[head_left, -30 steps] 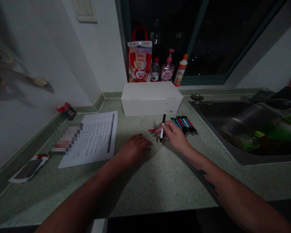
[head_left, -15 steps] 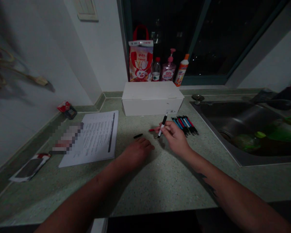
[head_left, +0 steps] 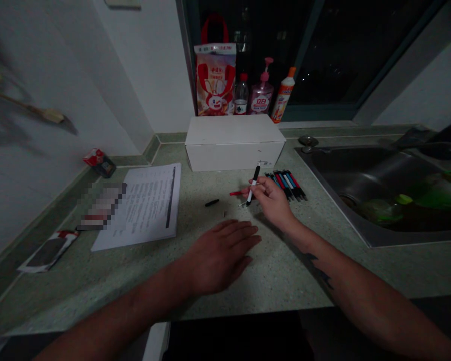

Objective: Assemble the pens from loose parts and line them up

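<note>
My right hand pinches a black-and-white pen, tilted with its tip pointing up. Just left of those fingers is a red pen part close to the counter. Palm down, my left hand has its fingers stretched to the right, and I see nothing in it. A short black pen part lies beyond the left hand, with a tiny light piece nearer to it. To the right of my right hand, several pens in black, blue, red and white lie side by side.
Behind the hands stands a long white box, with a pump bottle and other containers beyond it. Printed sheets lie at the left beside a crumpled packet. A metal sink is set in at the right.
My left hand has moved nearer to me and to the right, its fingers now stretched out, and the tiny light piece shows. My right hand still holds the pen. The view has shifted slightly.
</note>
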{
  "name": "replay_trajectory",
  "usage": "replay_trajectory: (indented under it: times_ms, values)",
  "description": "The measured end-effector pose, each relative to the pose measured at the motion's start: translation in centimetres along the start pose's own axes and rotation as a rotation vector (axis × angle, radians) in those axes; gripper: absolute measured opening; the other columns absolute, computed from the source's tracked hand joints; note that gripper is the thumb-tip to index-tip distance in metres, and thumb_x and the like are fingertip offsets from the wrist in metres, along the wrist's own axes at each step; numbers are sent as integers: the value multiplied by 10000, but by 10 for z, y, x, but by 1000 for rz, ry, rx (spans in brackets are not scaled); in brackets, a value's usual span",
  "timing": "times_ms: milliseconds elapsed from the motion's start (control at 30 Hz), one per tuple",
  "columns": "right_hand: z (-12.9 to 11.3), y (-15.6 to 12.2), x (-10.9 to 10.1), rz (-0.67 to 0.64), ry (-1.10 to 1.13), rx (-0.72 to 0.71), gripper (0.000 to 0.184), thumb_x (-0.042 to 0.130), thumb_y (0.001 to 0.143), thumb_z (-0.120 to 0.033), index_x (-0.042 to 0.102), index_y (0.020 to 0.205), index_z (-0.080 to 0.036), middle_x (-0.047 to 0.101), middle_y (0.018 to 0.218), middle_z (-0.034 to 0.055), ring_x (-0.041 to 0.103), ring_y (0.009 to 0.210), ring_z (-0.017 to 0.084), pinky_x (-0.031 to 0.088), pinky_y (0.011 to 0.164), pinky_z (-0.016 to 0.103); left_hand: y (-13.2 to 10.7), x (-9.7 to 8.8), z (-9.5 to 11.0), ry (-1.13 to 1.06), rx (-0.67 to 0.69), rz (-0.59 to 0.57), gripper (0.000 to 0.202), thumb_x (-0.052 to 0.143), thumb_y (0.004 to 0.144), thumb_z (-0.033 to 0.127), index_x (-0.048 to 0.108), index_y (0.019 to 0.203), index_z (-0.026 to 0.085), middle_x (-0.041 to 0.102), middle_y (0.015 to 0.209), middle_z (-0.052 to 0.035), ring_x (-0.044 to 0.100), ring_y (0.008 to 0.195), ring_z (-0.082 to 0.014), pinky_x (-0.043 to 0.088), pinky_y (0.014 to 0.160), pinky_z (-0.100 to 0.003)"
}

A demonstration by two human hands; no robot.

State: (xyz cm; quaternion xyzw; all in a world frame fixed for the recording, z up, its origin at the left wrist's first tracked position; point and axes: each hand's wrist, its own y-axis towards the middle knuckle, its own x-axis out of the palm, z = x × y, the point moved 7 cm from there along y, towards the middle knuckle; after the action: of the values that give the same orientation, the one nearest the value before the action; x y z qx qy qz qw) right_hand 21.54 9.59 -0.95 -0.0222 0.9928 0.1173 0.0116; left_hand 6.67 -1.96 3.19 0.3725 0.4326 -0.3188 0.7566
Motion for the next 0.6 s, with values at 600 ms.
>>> replay_trajectory:
  times_ms: [600]
  values:
    - [-6, -14, 23, -234, -435, -80, 184, 539, 941, -363, 546, 1068, -231, 772, 1114, 121, 744, 1018, 259, 566, 860, 402, -68, 34, -9, 86, -221, -89, 667, 567, 976, 348, 291, 1563, 191, 319, 1638, -138, 278, 1521, -271, 281, 1230, -526]
